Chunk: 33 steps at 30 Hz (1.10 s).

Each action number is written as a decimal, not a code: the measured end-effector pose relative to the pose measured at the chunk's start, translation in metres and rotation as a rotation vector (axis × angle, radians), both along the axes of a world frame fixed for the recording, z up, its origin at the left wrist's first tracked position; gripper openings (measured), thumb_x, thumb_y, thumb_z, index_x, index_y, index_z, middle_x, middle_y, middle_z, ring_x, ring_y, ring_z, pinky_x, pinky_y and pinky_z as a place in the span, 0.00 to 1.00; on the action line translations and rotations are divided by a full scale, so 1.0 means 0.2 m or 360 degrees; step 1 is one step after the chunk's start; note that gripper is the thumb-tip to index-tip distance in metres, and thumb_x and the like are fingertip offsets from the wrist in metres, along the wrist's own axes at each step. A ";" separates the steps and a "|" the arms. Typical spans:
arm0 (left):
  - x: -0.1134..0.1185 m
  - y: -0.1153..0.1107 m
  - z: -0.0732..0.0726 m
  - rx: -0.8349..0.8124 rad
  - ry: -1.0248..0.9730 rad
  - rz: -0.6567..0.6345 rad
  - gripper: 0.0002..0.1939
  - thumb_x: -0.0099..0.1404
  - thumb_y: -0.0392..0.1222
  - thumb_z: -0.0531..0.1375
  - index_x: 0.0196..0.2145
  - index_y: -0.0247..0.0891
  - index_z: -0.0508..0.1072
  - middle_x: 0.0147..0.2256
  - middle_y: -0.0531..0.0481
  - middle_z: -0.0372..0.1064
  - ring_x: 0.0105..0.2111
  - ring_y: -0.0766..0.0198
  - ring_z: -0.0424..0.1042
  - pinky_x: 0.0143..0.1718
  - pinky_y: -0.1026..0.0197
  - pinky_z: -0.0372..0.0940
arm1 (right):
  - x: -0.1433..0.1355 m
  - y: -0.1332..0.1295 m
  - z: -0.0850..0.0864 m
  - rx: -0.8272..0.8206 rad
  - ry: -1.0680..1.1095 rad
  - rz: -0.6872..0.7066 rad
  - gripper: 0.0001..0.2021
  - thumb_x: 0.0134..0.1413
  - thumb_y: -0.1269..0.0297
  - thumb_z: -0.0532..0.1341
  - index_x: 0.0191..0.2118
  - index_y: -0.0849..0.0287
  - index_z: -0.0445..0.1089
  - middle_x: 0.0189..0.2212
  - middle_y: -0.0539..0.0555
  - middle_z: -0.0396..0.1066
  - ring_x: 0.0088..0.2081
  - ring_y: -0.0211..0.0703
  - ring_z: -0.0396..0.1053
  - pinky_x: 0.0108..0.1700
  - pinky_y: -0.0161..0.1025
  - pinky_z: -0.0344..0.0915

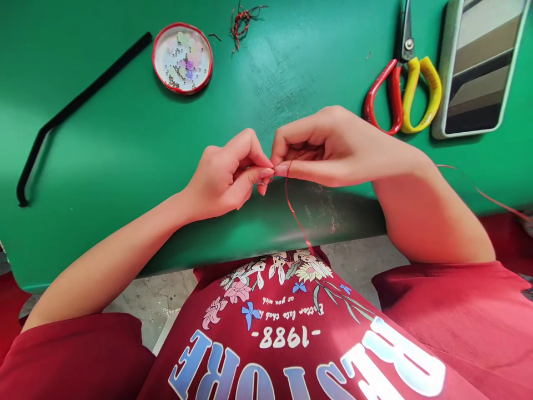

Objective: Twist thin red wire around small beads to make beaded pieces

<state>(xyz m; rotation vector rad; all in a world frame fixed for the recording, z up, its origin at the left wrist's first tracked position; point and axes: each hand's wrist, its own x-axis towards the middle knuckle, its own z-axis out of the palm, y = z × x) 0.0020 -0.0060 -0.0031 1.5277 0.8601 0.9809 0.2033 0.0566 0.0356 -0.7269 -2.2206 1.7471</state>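
Over the near part of the green table, my two hands meet fingertip to fingertip. My left hand (227,176) is closed in a pinch on a thin red cord, with a few tiny beads showing just below its fingertips. My right hand (333,147) pinches the same cord close beside it, its other fingers curled in. From there the red cord (296,218) hangs down toward the shirt. Exactly how the strands cross between the fingertips is too small to make out.
A red-rimmed lid (156,69) holds small beads and pastel pieces. Near it lie a tangled dark red cord bundle (241,26) and a bent black strip (89,94). Scissors (397,100) with red and yellow handles and a phone (478,78) lie at the right. Another thin cord (483,193) runs rightward.
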 end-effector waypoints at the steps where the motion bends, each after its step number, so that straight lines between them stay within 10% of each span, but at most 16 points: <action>1: 0.00 0.00 0.01 -0.0073 -0.0077 -0.0045 0.13 0.67 0.48 0.63 0.30 0.41 0.67 0.22 0.57 0.73 0.11 0.74 0.63 0.11 0.67 0.55 | 0.00 0.00 0.00 -0.0178 0.0052 0.0003 0.10 0.60 0.63 0.67 0.30 0.60 0.70 0.19 0.42 0.60 0.21 0.25 0.52 0.21 0.29 0.50; 9: 0.00 -0.01 0.05 -0.0239 -0.0222 -0.0148 0.21 0.65 0.59 0.63 0.28 0.40 0.64 0.21 0.56 0.72 0.09 0.75 0.61 0.08 0.70 0.52 | -0.05 -0.04 -0.06 -0.1111 0.0354 -0.0003 0.19 0.53 0.55 0.73 0.28 0.63 0.67 0.14 0.39 0.56 0.14 0.21 0.45 0.13 0.24 0.42; 16: -0.02 0.01 0.00 -0.0058 -0.0197 0.0009 0.19 0.64 0.59 0.64 0.29 0.41 0.69 0.21 0.58 0.69 0.10 0.75 0.61 0.09 0.69 0.54 | -0.07 -0.07 -0.07 -0.1199 0.0406 -0.0188 0.17 0.49 0.60 0.74 0.27 0.61 0.66 0.12 0.37 0.53 0.13 0.21 0.41 0.11 0.23 0.40; 33: 0.01 0.00 0.01 -0.0190 0.0024 0.0375 0.16 0.67 0.52 0.64 0.31 0.41 0.65 0.22 0.55 0.72 0.15 0.71 0.66 0.13 0.66 0.58 | -0.09 -0.14 -0.11 0.1075 -0.0109 -0.0701 0.11 0.59 0.64 0.59 0.26 0.54 0.59 0.14 0.42 0.48 0.19 0.32 0.50 0.24 0.34 0.55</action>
